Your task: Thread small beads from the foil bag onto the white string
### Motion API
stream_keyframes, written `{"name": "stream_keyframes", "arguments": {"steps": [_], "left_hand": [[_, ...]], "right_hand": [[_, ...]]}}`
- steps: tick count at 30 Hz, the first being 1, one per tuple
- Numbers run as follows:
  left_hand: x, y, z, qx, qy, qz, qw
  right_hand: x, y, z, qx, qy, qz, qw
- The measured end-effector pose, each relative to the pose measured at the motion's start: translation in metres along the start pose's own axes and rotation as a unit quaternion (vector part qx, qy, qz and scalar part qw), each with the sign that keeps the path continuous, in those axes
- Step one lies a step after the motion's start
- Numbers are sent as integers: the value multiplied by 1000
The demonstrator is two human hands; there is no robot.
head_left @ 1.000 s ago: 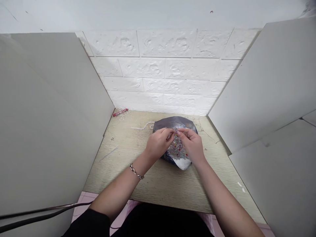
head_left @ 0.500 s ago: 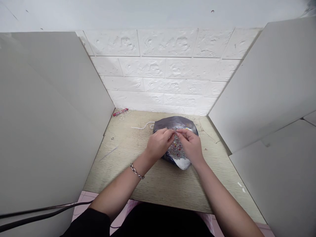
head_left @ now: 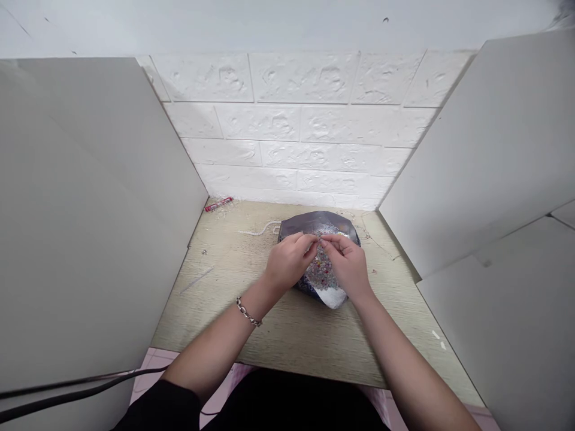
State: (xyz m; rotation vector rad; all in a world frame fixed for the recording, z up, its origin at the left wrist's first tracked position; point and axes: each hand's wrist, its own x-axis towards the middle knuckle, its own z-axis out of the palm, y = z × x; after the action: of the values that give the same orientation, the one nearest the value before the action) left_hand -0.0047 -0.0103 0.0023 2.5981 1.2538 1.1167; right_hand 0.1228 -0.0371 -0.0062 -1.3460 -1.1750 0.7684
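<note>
White brick-patterned wall [head_left: 283,123] stands beyond the fingers [head_left: 342,242]. Left hand [head_left: 290,258] and right hand [head_left: 349,263] meet with fingertips pinched together; I cannot tell what, if anything, they grasp. Small mixed beads [head_left: 320,272] lie just below the fingers, in an open bag [head_left: 314,222].

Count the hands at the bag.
2: the left hand at the left side of the bag, the right hand at its right, with beads showing between them. No others show.
</note>
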Motion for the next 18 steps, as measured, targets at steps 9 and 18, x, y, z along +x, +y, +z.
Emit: {"name": "stream_keyframes", "arguments": {"steps": [9,18], "left_hand": [[0,0,1,-2,-17,-13,1000],[0,0,1,5,-22,-15,1000]], "right_hand": [[1,3,1,-3,-3,-1,1000],[0,1,0,-2,-5,2,1000]]}}
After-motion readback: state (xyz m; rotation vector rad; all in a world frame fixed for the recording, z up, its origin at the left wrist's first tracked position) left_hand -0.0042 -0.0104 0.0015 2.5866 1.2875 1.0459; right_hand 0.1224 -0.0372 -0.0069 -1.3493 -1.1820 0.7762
